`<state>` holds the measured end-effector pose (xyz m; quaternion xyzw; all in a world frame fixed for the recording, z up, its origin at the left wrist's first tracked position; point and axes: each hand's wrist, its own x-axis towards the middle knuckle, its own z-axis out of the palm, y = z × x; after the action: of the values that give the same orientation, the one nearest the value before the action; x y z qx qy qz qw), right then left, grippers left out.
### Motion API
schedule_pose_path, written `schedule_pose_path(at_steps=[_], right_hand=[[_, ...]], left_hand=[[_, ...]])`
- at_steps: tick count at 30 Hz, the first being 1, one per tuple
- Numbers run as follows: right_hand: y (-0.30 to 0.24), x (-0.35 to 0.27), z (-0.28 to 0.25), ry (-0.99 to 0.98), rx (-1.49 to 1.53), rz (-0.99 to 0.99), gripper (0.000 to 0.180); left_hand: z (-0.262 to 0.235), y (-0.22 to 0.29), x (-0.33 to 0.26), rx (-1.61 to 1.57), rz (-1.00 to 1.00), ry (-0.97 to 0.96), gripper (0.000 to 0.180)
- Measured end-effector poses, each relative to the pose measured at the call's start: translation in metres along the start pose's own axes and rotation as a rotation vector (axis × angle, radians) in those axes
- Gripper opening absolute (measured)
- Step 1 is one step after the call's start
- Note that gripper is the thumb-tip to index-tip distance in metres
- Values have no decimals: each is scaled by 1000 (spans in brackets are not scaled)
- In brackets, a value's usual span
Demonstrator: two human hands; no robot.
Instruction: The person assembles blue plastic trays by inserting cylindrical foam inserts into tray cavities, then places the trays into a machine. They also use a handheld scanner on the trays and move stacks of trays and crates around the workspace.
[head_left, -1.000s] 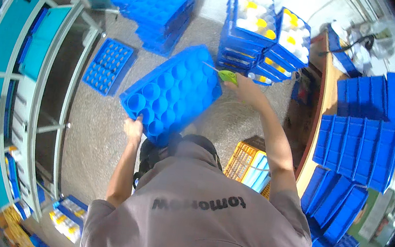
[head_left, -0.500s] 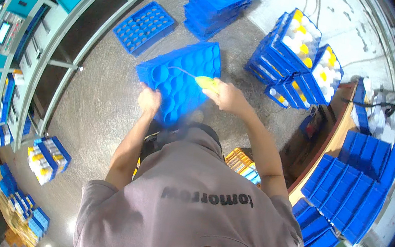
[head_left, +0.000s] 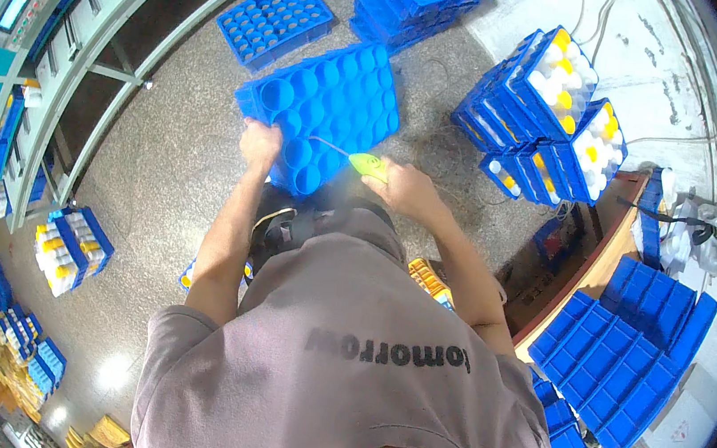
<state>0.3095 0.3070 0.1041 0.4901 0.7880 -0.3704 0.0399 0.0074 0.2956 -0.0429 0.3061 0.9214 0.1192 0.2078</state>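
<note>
Blue tray lowered, closer to the body than before.
Left hand (head_left: 259,142) fingers grasp the blue tray (head_left: 323,110); right hand (head_left: 406,189) clenches a yellow-green tool (head_left: 369,166); bottle crates (head_left: 545,104) beyond.

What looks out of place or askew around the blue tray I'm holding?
One blue crate of round cells lies alone on the floor, apart from the stacks. The crates of bottles sit tilted, not squared up. No spill or damage shows.
</note>
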Motion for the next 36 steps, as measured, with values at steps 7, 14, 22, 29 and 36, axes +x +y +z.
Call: schedule_pose_path(at_steps=[7, 14, 22, 29, 36], right_hand=[[15, -15, 5, -34, -17, 61, 58], [85, 40, -32, 207, -93, 196, 61], [145, 85, -69, 93, 32, 324, 56], [141, 88, -71, -65, 56, 192, 53], [72, 58, -58, -262, 205, -9, 53]], left_hand=[[-2, -15, 11, -53, -47, 59, 47], [-17, -38, -2, -319, 23, 25, 29], [-24, -49, -3, -460, 26, 25, 26], [-29, -48, 2, -557, 18, 5, 26], [-26, -40, 23, -340, -143, 26, 33]])
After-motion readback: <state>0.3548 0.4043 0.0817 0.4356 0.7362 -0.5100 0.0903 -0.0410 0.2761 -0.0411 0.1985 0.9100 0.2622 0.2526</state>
